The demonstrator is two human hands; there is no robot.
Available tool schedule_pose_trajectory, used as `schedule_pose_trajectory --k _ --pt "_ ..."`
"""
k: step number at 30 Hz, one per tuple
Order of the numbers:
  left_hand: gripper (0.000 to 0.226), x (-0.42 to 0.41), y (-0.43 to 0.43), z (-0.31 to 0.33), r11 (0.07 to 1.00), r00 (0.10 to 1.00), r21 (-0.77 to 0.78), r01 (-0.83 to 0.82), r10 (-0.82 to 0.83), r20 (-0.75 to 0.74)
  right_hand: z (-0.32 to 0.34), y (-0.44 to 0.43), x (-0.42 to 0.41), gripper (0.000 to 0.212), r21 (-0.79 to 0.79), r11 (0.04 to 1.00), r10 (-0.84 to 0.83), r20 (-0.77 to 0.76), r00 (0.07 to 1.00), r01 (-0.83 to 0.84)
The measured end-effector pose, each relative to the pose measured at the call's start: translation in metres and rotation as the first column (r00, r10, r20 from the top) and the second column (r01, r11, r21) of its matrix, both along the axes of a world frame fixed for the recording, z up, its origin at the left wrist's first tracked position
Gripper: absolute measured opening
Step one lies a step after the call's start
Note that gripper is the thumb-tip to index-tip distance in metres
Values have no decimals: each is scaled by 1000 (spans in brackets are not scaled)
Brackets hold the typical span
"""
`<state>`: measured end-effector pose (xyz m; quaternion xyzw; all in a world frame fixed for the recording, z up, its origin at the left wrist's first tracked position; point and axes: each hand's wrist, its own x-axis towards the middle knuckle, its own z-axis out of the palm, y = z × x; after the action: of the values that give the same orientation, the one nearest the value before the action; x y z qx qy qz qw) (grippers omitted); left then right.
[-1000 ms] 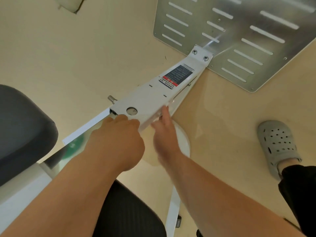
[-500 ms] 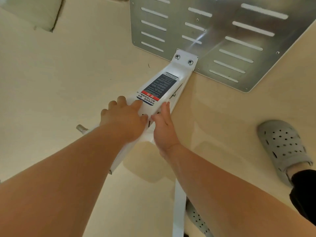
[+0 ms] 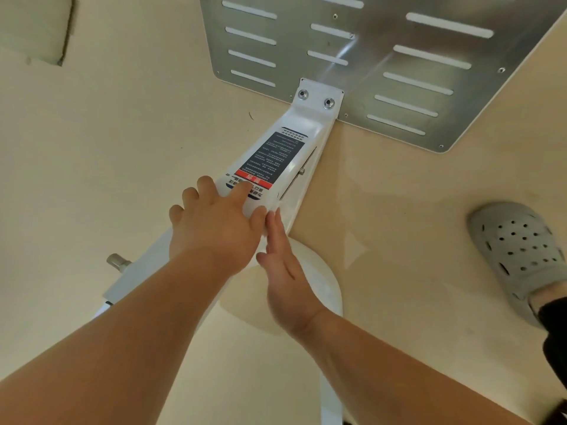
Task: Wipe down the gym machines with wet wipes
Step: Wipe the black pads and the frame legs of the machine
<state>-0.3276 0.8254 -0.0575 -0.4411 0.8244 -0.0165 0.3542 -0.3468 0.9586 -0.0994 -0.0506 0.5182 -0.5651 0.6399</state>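
Note:
A white machine beam (image 3: pixel 306 127) slopes up to a slotted metal footplate (image 3: pixel 368 56) and carries a black and red label (image 3: pixel 273 157). My left hand (image 3: pixel 211 222) lies flat on top of the beam, its fingers spread over the lower edge of the label. With straight fingers, my right hand (image 3: pixel 285 271) touches the beam's right side just below the left thumb. No wet wipe shows; anything under the left palm is hidden.
A round white base (image 3: pixel 325 286) sits under the beam on the beige floor. A metal pin (image 3: pixel 115 262) sticks out of the beam at lower left. A foot in a grey perforated clog (image 3: pixel 518 250) stands at the right.
Both hands have slid up the beam from near its round hole to the label's lower edge. The black seat pad has dropped out of view.

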Motion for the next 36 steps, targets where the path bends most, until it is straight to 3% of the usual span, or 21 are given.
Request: schedule_pose_trajectory --k 4,7,11,17,19,23,25,29,31,34,36 --pt "57 -1 -2 -3 1000 1000 -4 15 -15 -5 -29 -32 -24 67 20 994 -110 25 994 110" --pt "56 0 -2 -4 1000 1000 1 8 -8 -4 -45 -53 -45 80 148 974 -184 73 980 172" --pt "55 0 -1 -5 1000 1000 -2 17 -17 -8 -35 -43 -32 46 62 974 -220 66 973 216" --pt "53 0 -2 -4 1000 1000 -16 16 -16 -12 -12 -17 4 67 -30 987 -156 44 987 157" --pt "53 -1 -2 -6 1000 999 -16 27 -27 -22 -27 -27 -7 59 -40 983 -177 44 983 179" --pt "56 3 -2 -7 1000 999 -10 21 -21 -33 -47 -54 -38 40 122 963 -247 50 968 240" --pt "60 5 -3 -7 1000 999 -8 19 -19 -37 -43 -52 -36 37 89 970 -230 59 971 224" --pt "70 9 -1 -3 1000 999 -15 13 -14 -38 -29 -22 -30 43 19 988 -152 107 983 150" --pt "76 6 -2 -3 1000 999 -16 4 -5 -34 -33 -10 -31 53 13 995 -98 44 994 98" --pt "80 -19 -14 -15 1000 998 -17 24 -25 -52 -49 -13 -47 72 98 990 -99 -11 995 100" --pt "79 -44 -24 -33 1000 998 6 5 -5 -69 -64 -18 -66 74 134 981 -132 -49 990 138"
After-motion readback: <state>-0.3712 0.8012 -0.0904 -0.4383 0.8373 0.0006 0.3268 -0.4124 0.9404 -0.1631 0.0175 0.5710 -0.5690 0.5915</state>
